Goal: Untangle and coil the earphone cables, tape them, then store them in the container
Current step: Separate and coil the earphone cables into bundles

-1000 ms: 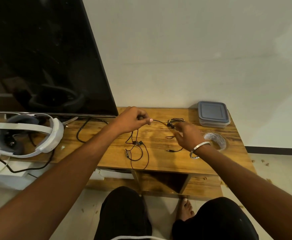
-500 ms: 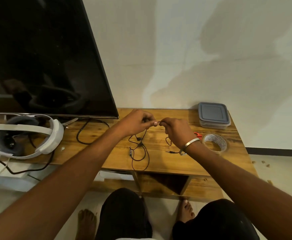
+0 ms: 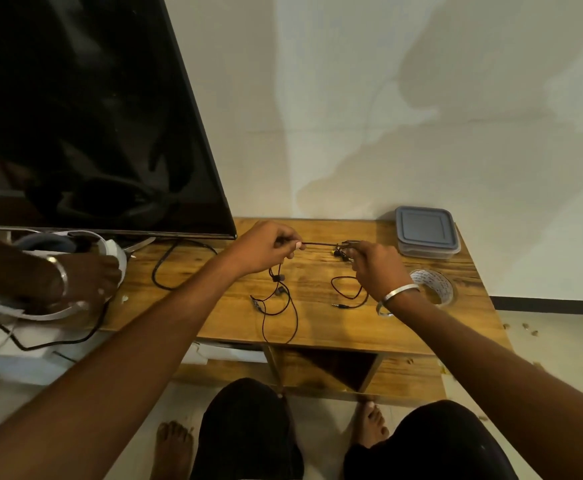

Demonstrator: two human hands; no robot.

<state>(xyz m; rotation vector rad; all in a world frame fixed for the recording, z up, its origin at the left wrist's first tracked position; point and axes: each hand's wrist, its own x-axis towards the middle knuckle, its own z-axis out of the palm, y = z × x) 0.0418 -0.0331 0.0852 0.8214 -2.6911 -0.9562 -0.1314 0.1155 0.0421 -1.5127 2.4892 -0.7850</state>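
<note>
A black earphone cable (image 3: 319, 243) is stretched taut between my two hands above the wooden table (image 3: 317, 327). My left hand (image 3: 269, 245) pinches one end, and loose loops with earbuds (image 3: 278, 299) hang below it onto the table. My right hand (image 3: 376, 263) grips a small tangle of cable at the other end; a loop and the jack plug (image 3: 340, 305) lie under it. A grey lidded container (image 3: 425, 235) sits at the back right corner. A roll of clear tape (image 3: 433, 284) lies flat just in front of it.
A large dark TV screen (image 3: 75, 116) fills the left. Another person's hand (image 3: 75, 278) with a bangle rests on a white headset (image 3: 110, 251) at the table's left end. A black power cable (image 3: 165, 268) loops near the TV. My knees and bare feet are below the table edge.
My hands have pulled apart, stretching the cable between them. Another person's hand has come in at the left onto the white headset.
</note>
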